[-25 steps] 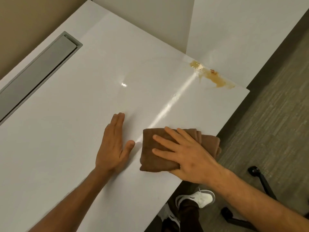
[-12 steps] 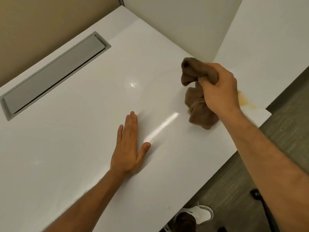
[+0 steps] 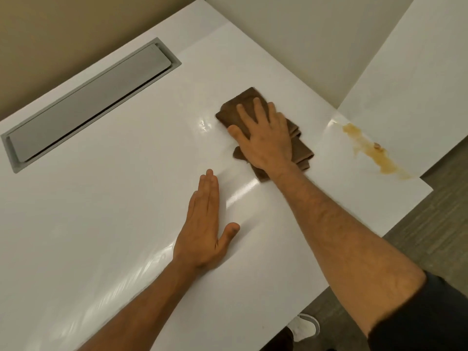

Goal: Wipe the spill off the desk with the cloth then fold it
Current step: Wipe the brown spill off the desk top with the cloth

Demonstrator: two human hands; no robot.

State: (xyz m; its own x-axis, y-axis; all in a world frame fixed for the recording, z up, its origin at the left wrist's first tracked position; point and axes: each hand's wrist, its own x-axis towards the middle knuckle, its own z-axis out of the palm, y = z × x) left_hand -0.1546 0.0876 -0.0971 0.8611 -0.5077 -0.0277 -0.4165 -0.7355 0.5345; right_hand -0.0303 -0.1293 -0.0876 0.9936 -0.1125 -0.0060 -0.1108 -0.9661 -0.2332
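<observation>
Brown cloth (image 3: 255, 110) under spread fingers (image 3: 256, 110) of the right hand (image 3: 266, 140), fingers straight and fanned, thumb out to the left, palm pressing the bunched fabric flat onto the desk (image 3: 101, 224). Fabric rumpled, in loose folds, showing beyond the fingertips at the far side and trailing out past the wrist toward the near right. Right forearm reaching in from the lower right, a dark sleeve (image 3: 430, 320) at the elbow.

Left hand (image 3: 205, 226) flat on the bare white surface, fingers straight and held close together, thumb angled out to the right, holding nothing. Near the cloth, though apart from it, on the near side.

Amber spill (image 3: 372, 150) to the right of the cloth, well apart from it, a smeared streak running along the desk's right portion toward the edge, with a small lump in the streak. Not touched by cloth or either hand.

Glossy white desktop with bright reflections between the two hands and just left of the cloth. Grey recessed hatch (image 3: 88, 105) set into the far left of the desk, long and narrow, lid lying level. Pale partition panel (image 3: 291, 34) rising behind the desk. Grey floor (image 3: 443, 219) at the right; a white shoe (image 3: 304, 328) below the desk's near edge.
</observation>
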